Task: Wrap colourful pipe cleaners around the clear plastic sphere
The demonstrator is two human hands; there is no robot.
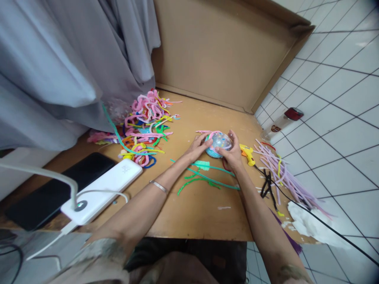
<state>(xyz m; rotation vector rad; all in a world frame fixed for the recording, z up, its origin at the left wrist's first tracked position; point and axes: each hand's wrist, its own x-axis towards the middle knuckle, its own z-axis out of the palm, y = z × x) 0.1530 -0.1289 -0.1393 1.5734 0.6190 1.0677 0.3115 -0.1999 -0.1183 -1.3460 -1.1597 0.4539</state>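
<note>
Between my two hands sits a clear ball (221,140), see-through on top, with light blue and pink pipe cleaners wound round its lower part. My left hand (199,146) wraps its left side, and my right hand (233,153) curls round the right side with the thumb on the front. Just below them on the table lie green pipe cleaners (197,180) and teal stems with a small leaf-like piece (201,165). A yellow glue gun (248,154) rests right beside my right hand, its nozzle end partly hidden.
A tangled heap of colourful pipe cleaners (148,114) covers the left back. A white power bank (102,193) and a black phone (85,169) lie at left. Lilac pipe cleaners (281,173), a red-capped bottle (281,122) and a black cable (322,223) are at right. Cardboard (225,51) stands behind.
</note>
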